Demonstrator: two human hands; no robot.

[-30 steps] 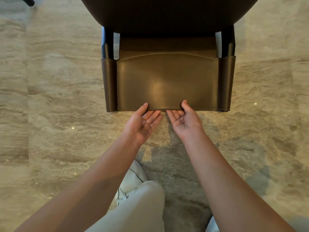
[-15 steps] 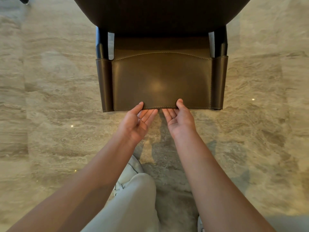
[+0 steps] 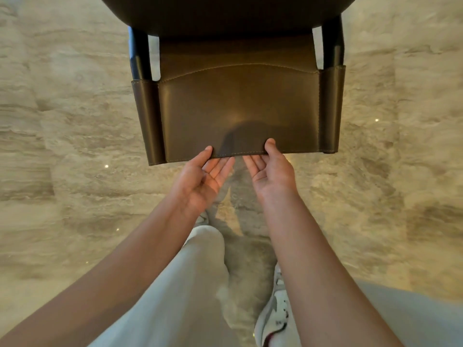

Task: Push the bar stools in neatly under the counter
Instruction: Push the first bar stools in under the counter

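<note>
A brown leather bar stool (image 3: 238, 108) stands on the floor straight ahead, its backrest toward me and its black frame posts (image 3: 139, 56) rising at both sides. Its seat (image 3: 235, 51) reaches under the dark curved counter top (image 3: 225, 13) at the upper edge of the view. My left hand (image 3: 200, 179) and my right hand (image 3: 271, 171) sit side by side, palms up, at the middle of the backrest's near edge. Each thumb lies on the leather I can see, while the fingers reach to the hidden far side, pinching the edge.
Polished beige marble floor (image 3: 62, 146) spreads on both sides of the stool. My light trouser leg (image 3: 190, 284) and a white shoe (image 3: 275, 316) are below my arms, close behind the stool.
Both hands keep the same hold on the backrest edge. I have stepped closer, so the stool looks larger, and my left leg has come forward.
</note>
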